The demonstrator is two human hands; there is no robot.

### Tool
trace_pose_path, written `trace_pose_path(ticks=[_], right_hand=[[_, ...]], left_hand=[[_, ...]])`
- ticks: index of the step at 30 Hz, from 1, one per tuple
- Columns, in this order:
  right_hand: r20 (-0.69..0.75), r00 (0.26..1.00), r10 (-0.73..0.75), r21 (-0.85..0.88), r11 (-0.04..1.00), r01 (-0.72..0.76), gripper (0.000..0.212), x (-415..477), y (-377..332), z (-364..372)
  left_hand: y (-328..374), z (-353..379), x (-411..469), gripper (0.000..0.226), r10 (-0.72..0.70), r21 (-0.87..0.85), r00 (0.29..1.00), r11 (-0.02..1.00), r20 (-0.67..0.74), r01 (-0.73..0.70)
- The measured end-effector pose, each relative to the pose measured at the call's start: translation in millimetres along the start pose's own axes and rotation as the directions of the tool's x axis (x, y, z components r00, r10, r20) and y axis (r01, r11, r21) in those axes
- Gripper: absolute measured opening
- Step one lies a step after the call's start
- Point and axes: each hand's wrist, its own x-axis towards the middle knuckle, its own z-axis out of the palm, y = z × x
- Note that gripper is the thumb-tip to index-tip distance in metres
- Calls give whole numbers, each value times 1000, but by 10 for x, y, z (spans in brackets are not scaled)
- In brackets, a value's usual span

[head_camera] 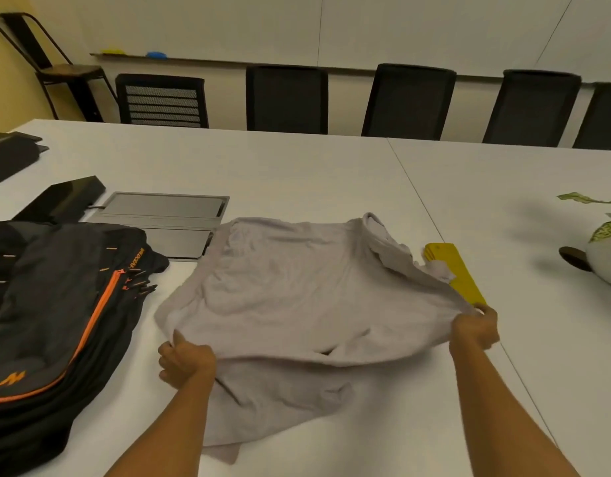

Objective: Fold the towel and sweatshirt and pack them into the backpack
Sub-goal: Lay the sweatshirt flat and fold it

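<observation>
A pale grey sweatshirt [297, 290] lies spread across the white table [331, 173] in front of me, its near edge lifted off the surface. My left hand [185, 361] grips the near left edge of the sweatshirt. My right hand [474, 330] grips its near right corner. More grey fabric [273, 404] lies rumpled on the table under the lifted edge; whether it belongs to the sweatshirt or is the towel I cannot tell. A black and grey backpack [52, 321] with orange zip trim lies flat at the left.
A yellow flat object [460, 273] sticks out from under the sweatshirt's right side. A grey cable hatch [166, 215] and a black box [63, 199] sit behind the backpack. A potted plant [607, 256] stands at the right edge. Black chairs [287, 98] line the far side.
</observation>
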Motion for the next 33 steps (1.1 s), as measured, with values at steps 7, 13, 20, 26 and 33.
trace_pose_path(ticks=[7,13,20,26,33], right_hand=[[301,866,-399,-388,778,494,48,-544,449,207],[943,117,-311,0,352,936,90,-1477,610,377],[964,52,-260,-42,43,998,38,-1554,748,405],[742,306,-597,-55,400,915,47,-1054,754,-4],[317,868,-382,-729,488,481,25,-475,973,-822]], left_hand=[[-49,65,-199,75,-81,-180,996,980,35,86],[-36,-21,-210,69,-159,-203,976,961,149,187],[-85,-127,-194,67,-79,-234,982,965,172,119],[-293,-197,-330,66,112,117,988,985,108,-125],[-544,-82,-553,63,221,432,950,851,218,-298]])
